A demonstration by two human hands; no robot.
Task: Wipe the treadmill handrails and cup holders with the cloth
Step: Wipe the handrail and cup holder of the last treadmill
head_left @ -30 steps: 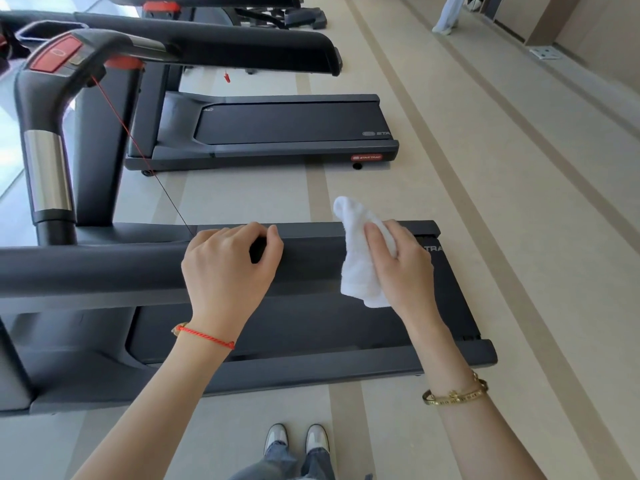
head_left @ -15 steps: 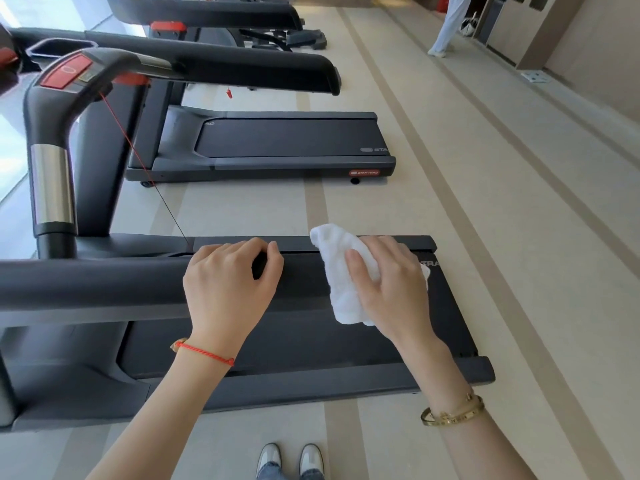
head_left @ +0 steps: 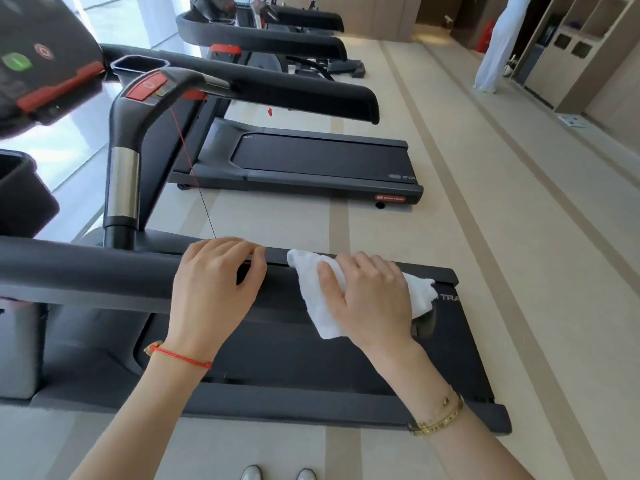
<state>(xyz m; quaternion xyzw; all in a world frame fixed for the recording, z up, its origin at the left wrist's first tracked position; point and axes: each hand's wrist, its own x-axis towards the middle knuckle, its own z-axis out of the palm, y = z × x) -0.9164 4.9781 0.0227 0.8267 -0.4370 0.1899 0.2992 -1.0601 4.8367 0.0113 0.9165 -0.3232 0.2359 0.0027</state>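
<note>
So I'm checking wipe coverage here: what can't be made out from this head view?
- Handrail surface beneath the cloth and right hand: covered by them.
- Handrail's far underside: faces away.
- Near cup holder: cut off by the left edge, inside dark.
- Left hand fingertips: curled over the rail's far side.

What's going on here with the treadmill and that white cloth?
A person is wiping down a treadmill in a row of machines. Their right hand presses a white cloth over the near handrail, near its free end. The left hand grips the same rail just beside it.
</note>
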